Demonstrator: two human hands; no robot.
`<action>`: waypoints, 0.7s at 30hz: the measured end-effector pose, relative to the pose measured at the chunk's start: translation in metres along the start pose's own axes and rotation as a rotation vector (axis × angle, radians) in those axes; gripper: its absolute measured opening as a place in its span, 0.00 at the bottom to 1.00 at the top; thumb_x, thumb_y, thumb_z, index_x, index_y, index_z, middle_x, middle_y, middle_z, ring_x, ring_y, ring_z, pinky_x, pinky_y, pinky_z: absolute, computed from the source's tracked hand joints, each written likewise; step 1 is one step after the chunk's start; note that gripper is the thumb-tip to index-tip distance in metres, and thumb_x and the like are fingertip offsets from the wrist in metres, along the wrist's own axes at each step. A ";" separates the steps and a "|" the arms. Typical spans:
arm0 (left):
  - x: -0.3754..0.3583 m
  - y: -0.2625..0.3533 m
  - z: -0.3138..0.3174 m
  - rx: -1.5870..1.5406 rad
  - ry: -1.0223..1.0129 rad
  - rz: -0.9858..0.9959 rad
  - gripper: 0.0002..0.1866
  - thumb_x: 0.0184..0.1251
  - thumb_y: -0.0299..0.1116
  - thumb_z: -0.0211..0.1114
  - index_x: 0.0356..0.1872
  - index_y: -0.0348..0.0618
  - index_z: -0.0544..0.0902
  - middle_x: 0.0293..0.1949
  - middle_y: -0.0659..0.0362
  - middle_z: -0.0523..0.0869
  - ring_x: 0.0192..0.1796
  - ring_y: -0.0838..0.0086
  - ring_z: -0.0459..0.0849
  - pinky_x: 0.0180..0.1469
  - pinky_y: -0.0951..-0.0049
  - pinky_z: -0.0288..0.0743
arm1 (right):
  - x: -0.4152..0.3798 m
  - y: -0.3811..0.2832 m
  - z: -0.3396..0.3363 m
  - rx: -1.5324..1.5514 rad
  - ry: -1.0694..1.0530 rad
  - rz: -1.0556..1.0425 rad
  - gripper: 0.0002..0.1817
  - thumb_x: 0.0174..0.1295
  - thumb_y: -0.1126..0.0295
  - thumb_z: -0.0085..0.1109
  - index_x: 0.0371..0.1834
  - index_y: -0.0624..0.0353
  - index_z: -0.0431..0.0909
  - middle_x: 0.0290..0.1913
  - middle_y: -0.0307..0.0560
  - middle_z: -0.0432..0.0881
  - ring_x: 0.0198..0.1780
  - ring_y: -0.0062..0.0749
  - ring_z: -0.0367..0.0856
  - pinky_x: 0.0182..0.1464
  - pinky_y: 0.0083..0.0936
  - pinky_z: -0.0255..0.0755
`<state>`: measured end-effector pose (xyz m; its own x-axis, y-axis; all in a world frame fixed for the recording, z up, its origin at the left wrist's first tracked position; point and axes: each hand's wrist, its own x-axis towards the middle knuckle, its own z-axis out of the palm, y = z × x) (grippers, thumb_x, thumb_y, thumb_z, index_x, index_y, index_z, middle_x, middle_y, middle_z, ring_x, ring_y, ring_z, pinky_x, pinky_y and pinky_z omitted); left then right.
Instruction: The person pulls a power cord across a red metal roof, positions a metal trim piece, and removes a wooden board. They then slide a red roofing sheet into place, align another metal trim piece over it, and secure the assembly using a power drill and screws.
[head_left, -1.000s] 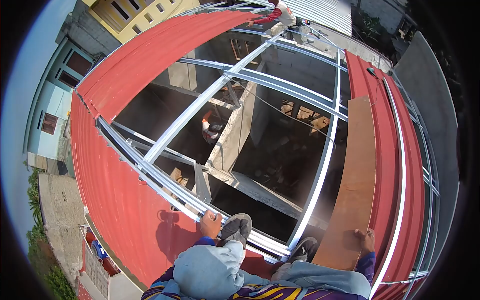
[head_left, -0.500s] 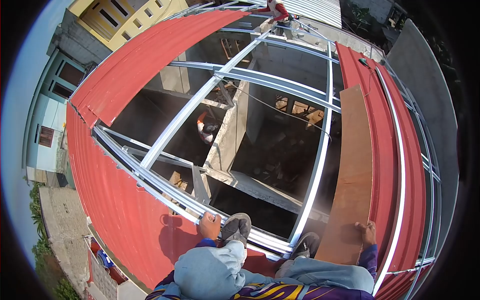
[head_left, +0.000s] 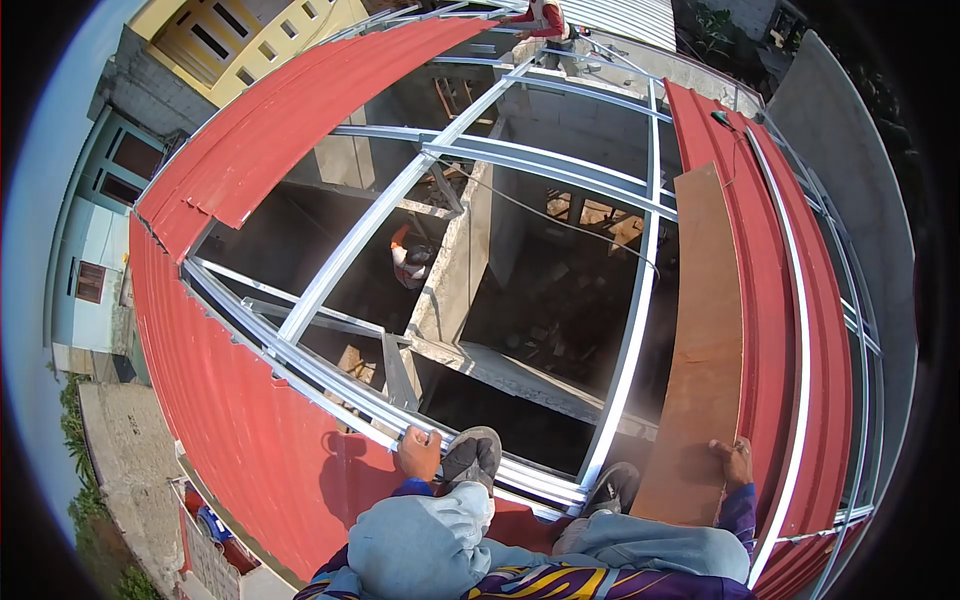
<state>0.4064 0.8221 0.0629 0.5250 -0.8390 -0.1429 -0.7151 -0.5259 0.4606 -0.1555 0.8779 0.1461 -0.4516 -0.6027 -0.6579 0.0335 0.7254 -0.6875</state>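
Note:
My left hand [head_left: 419, 455] is closed over the near silver metal roof beam [head_left: 345, 378], beside my left shoe [head_left: 472, 458]. At the right, my right hand [head_left: 735, 462] has bent fingers on the edge of a long brown board [head_left: 703, 350]. That board lies lengthwise on the right side of the roof, partly over red roofing sheets [head_left: 790, 400]. Between my hands, my knees are bent and my right shoe [head_left: 612, 490] rests by a metal beam that runs away from me.
Open frame bays drop to rooms below, where a person [head_left: 410, 260] stands near a concrete wall [head_left: 455, 265]. Another person [head_left: 545, 25] is at the far end of a long red sheet [head_left: 300, 90]. A cable [head_left: 550, 210] hangs across one bay.
The near end of the long red sheet at upper left has shifted slightly away from me. The person below has moved a little. My hands stay in place.

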 end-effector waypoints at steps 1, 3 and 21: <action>0.000 0.001 -0.001 0.002 0.001 -0.001 0.16 0.52 0.40 0.70 0.23 0.39 0.75 0.21 0.49 0.81 0.26 0.51 0.81 0.32 0.55 0.73 | -0.001 -0.002 0.002 -0.001 0.007 0.001 0.13 0.51 0.72 0.66 0.38 0.65 0.75 0.33 0.50 0.81 0.31 0.37 0.84 0.33 0.36 0.83; -0.001 0.006 -0.003 -0.020 -0.007 -0.007 0.16 0.51 0.39 0.70 0.23 0.38 0.75 0.21 0.48 0.81 0.27 0.49 0.81 0.32 0.55 0.72 | -0.003 -0.003 0.004 0.014 0.037 0.001 0.14 0.51 0.72 0.66 0.38 0.65 0.75 0.32 0.49 0.80 0.31 0.37 0.84 0.33 0.36 0.83; 0.001 -0.006 0.004 -0.016 -0.011 -0.014 0.15 0.50 0.38 0.70 0.23 0.38 0.76 0.23 0.46 0.82 0.30 0.46 0.81 0.35 0.52 0.72 | 0.011 0.017 -0.003 0.043 0.012 0.043 0.20 0.50 0.69 0.69 0.41 0.66 0.70 0.34 0.52 0.79 0.34 0.39 0.84 0.35 0.38 0.84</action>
<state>0.4094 0.8234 0.0569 0.5293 -0.8334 -0.1591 -0.7004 -0.5350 0.4724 -0.1628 0.8849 0.1283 -0.4594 -0.5671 -0.6836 0.0912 0.7354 -0.6714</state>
